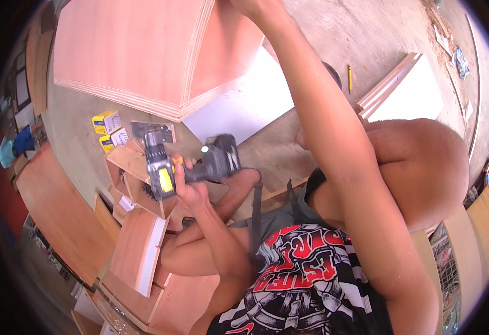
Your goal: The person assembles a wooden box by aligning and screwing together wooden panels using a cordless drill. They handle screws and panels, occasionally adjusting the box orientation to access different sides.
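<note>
My left hand (191, 188) is wrapped around the grip of a black and yellow cordless drill (161, 164). The drill's chuck points away from me, and its battery is to the right of the hand. At the top edge my right hand (250, 6) is on or beside the plywood box (127, 47), which has layered edges. The picture's edge cuts off its fingers, so their grip is hidden. Below the box a white panel (244, 109) lies on the floor. A small open wooden box (138, 176) with dark screws inside stands just left of the drill.
Yellow and white cartons (108, 123) stand on the concrete floor to the left. A yellow pencil-like stick (349, 78) lies to the right, near stacked white-faced boards (403, 92). A long plywood sheet (60, 206) is at far left. Another person (24, 139) shows in the distance.
</note>
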